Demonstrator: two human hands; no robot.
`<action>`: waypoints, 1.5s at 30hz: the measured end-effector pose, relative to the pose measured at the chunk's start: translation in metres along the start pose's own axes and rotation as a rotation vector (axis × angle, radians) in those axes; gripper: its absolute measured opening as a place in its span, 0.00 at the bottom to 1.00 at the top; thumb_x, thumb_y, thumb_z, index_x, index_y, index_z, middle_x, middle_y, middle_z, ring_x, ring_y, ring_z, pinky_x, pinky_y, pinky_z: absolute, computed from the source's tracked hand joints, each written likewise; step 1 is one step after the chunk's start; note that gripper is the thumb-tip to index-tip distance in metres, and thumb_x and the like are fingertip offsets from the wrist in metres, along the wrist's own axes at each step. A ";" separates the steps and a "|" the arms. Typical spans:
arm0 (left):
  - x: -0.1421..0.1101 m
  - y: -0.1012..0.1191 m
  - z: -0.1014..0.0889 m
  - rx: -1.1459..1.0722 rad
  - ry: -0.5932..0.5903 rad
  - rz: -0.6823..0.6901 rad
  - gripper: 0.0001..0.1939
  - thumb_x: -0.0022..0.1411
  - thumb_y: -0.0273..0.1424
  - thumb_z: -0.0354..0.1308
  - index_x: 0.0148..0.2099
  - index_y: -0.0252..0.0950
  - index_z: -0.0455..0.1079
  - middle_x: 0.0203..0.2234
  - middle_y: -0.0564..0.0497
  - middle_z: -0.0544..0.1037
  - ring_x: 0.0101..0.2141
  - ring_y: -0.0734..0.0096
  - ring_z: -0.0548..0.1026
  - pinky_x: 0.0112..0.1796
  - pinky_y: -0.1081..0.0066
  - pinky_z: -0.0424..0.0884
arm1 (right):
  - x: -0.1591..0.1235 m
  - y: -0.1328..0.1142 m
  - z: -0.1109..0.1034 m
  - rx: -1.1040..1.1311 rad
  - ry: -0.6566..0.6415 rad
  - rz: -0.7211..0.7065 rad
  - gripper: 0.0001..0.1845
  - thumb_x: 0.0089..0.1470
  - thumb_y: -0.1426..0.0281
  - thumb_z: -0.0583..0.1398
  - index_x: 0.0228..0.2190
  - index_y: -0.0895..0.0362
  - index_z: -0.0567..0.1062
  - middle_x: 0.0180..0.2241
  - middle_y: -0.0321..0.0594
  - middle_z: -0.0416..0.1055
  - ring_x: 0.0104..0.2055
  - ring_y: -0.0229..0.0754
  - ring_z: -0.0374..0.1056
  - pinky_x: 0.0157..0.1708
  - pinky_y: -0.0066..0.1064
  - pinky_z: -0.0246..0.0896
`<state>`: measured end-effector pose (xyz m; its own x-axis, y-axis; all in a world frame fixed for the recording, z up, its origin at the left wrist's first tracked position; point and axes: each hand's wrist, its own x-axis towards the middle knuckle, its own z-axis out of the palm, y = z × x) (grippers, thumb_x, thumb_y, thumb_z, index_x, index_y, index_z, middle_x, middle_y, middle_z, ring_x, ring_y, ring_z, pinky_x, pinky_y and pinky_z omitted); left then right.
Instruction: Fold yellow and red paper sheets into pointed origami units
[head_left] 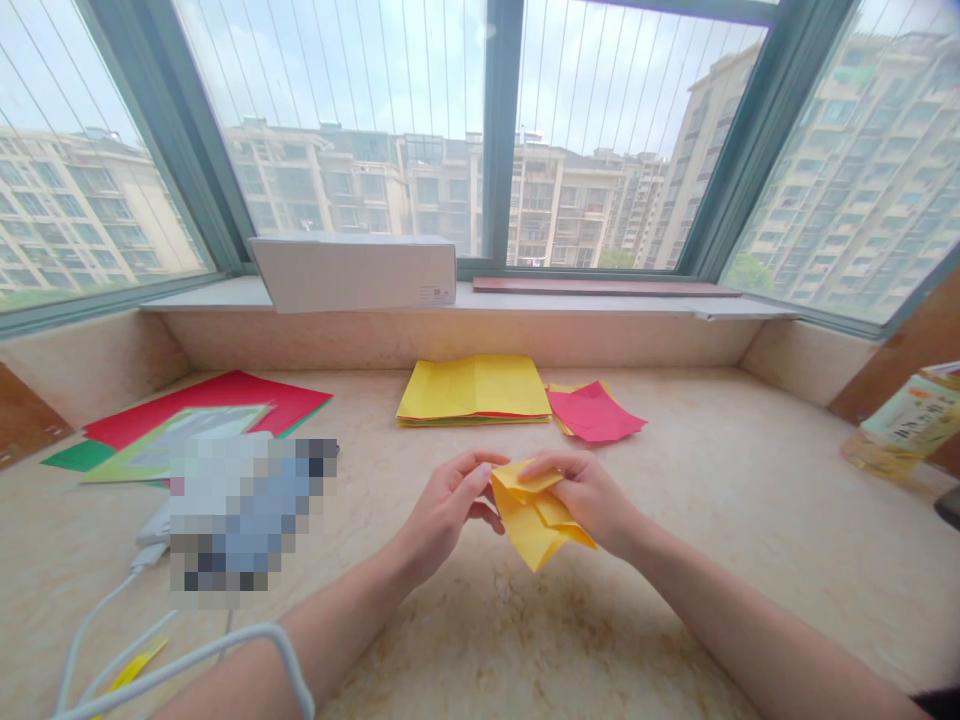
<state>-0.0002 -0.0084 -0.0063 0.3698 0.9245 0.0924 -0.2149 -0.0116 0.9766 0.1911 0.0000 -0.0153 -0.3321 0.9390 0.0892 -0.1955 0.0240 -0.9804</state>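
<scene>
the left hand (pixel 448 510) and the right hand (pixel 585 497) are held together above the stone counter (pixel 675 600), and between them is a folded yellow paper (pixel 536 520). the paper is not lying on the counter, it is in the air and has several pointed flaps. the fingers of the left hand (pixel 469 480) are curled and close together, and they pinch the left side of the paper. the fingers of the right hand (pixel 551 463) are pressed together and lie over the top flap, pinching it from above. the thumbs are hard to see well.

further ahead on the counter is a pile of yellow paper sheets (pixel 474 390), and just beside it is a pink paper (pixel 592 413) lying on some yellow paper. on the left are a red sheet (pixel 202 407) and a green sheet (pixel 86 456), near a blurred object (pixel 247 510) that cannot be recognized. a white cable (pixel 97 622) lies in front of it. a white box (pixel 352 274) stands on the window sill (pixel 600 302), and a bottle (pixel 911 425) lies at the right side
</scene>
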 end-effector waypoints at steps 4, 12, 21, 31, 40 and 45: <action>0.002 0.000 0.000 0.061 0.011 -0.086 0.21 0.60 0.45 0.61 0.44 0.31 0.74 0.32 0.45 0.79 0.32 0.65 0.77 0.28 0.71 0.74 | 0.000 0.004 -0.001 -0.112 -0.038 -0.143 0.08 0.46 0.73 0.62 0.28 0.52 0.82 0.37 0.38 0.75 0.37 0.41 0.71 0.34 0.33 0.67; 0.004 -0.002 -0.001 0.116 0.125 -0.058 0.24 0.57 0.42 0.64 0.50 0.31 0.70 0.28 0.46 0.81 0.28 0.65 0.78 0.29 0.69 0.73 | 0.000 -0.001 -0.007 -0.146 -0.025 -0.110 0.13 0.53 0.70 0.59 0.41 0.50 0.78 0.36 0.38 0.77 0.39 0.43 0.73 0.39 0.36 0.68; 0.001 0.001 0.001 0.179 0.064 -0.029 0.23 0.59 0.42 0.63 0.51 0.32 0.67 0.29 0.48 0.80 0.30 0.66 0.78 0.31 0.70 0.72 | -0.002 -0.007 -0.010 -0.162 -0.087 -0.124 0.15 0.59 0.60 0.58 0.40 0.53 0.81 0.50 0.44 0.73 0.49 0.47 0.70 0.47 0.40 0.67; 0.003 -0.008 -0.003 0.283 0.050 0.080 0.15 0.64 0.39 0.59 0.49 0.36 0.69 0.33 0.49 0.78 0.34 0.69 0.76 0.36 0.72 0.71 | -0.001 -0.004 -0.004 -0.124 -0.009 -0.103 0.15 0.52 0.65 0.66 0.42 0.56 0.75 0.29 0.36 0.75 0.31 0.38 0.72 0.30 0.30 0.68; 0.001 -0.004 -0.002 0.340 0.010 0.031 0.23 0.59 0.41 0.63 0.53 0.35 0.70 0.49 0.40 0.75 0.45 0.58 0.76 0.40 0.66 0.74 | -0.003 0.001 -0.004 -0.186 -0.036 -0.150 0.17 0.55 0.66 0.63 0.47 0.55 0.73 0.33 0.38 0.76 0.34 0.39 0.73 0.33 0.31 0.68; -0.003 -0.003 -0.002 0.400 -0.074 0.056 0.27 0.59 0.43 0.62 0.57 0.36 0.69 0.50 0.40 0.74 0.42 0.60 0.74 0.38 0.66 0.74 | -0.003 -0.004 -0.004 -0.261 0.063 -0.164 0.11 0.56 0.65 0.62 0.40 0.57 0.75 0.36 0.41 0.77 0.38 0.41 0.73 0.39 0.33 0.68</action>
<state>-0.0022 -0.0103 -0.0100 0.4347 0.8885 0.1467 0.1267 -0.2216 0.9669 0.1965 -0.0019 -0.0124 -0.2558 0.9346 0.2470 0.0042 0.2566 -0.9665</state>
